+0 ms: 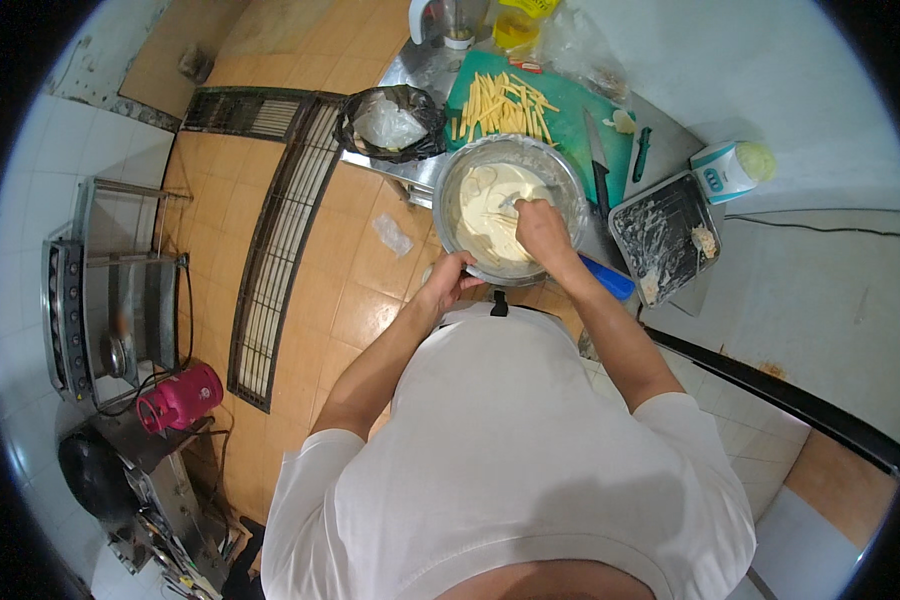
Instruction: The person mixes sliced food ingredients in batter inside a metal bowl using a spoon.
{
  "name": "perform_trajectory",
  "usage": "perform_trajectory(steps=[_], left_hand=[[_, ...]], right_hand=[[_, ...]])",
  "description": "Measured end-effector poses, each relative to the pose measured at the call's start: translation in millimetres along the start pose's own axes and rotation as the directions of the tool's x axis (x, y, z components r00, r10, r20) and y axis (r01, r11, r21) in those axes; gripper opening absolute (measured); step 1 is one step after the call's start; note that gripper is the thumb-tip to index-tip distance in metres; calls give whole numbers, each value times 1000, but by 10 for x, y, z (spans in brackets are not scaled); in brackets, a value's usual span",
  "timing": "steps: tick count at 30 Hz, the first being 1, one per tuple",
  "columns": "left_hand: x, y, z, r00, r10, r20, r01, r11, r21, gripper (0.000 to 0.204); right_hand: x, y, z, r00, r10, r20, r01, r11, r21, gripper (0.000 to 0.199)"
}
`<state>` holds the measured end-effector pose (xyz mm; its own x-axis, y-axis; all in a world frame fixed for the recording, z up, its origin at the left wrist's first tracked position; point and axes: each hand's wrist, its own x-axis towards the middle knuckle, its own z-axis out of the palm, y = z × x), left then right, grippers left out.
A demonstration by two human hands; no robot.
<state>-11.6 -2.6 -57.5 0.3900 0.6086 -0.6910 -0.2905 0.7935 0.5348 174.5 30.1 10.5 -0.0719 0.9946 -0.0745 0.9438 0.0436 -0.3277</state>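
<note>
A large metal bowl point(572, 190) of thick, pale cream-coloured batter point(490, 195) stands at the near edge of the metal table. My left hand point(450, 280) grips its lower left side, fingers curled round the rim. Over the batter, my right hand point(545, 235) is closed round a metal utensil point(511, 203). Most of that utensil is hidden by the fist and the batter, so its kind does not show. Just beyond the bowl lies a green cutting board point(575, 115) with a heap of pale yellow cut sticks point(505, 103), possibly potato.
A knife point(598, 165) lies on the board's right side, beside a green-handled tool point(642, 155). Further right are a smeared metal tray point(665, 235) and a kitchen scale point(722, 172). A black plastic bag point(390, 122) sits left. A pink gas cylinder point(182, 397) stands far left.
</note>
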Motion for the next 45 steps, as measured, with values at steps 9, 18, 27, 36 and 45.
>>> perform_trajectory(steps=[9, 18, 27, 36, 45], left_hand=[[-23, 3, 5, 999, -48, 6, 48, 999, 2, 40], [-116, 82, 71, 999, -37, 6, 37, 999, 24, 44], [-131, 95, 84, 999, -53, 8, 53, 998, 28, 46], [-29, 12, -6, 998, -45, 31, 45, 999, 27, 40], [-3, -7, -30, 998, -60, 10, 61, 998, -10, 50]], right_hand=[[14, 174, -11, 994, 78, -72, -60, 973, 222, 21], [-146, 163, -66, 987, 161, 27, -163, 983, 82, 18], [-182, 178, -58, 988, 156, 24, -157, 986, 63, 19], [-231, 326, 56, 996, 93, 9, -94, 990, 110, 20], [-212, 211, -91, 992, 122, 27, -124, 986, 107, 21]])
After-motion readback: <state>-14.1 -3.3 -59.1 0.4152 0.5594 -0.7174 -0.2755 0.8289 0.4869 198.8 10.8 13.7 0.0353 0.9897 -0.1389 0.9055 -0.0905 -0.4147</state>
